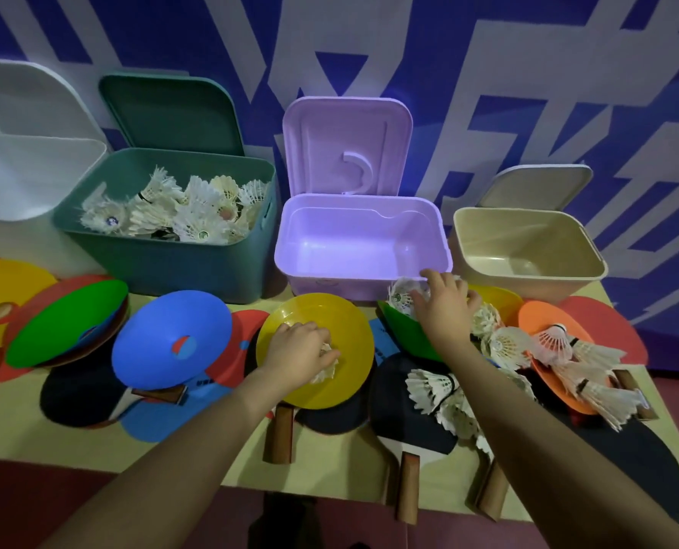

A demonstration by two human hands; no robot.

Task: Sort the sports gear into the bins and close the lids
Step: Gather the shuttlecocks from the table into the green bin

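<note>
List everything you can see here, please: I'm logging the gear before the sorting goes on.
Bins: four, lids open, along the wall: white, teal, lilac, beige.
Shuttlecocks: too many to count, white; a pile in the teal bin, others loose on the table's right side.
Disc cones: several; yellow, blue, green, orange, red, scattered before the bins.
Table tennis paddles: several, dark faces, wooden handles, partly under the cones.
Table: one, pale wood.
Hands: left on a shuttlecock in the yellow cone; right on shuttlecocks beside the lilac bin.
</note>
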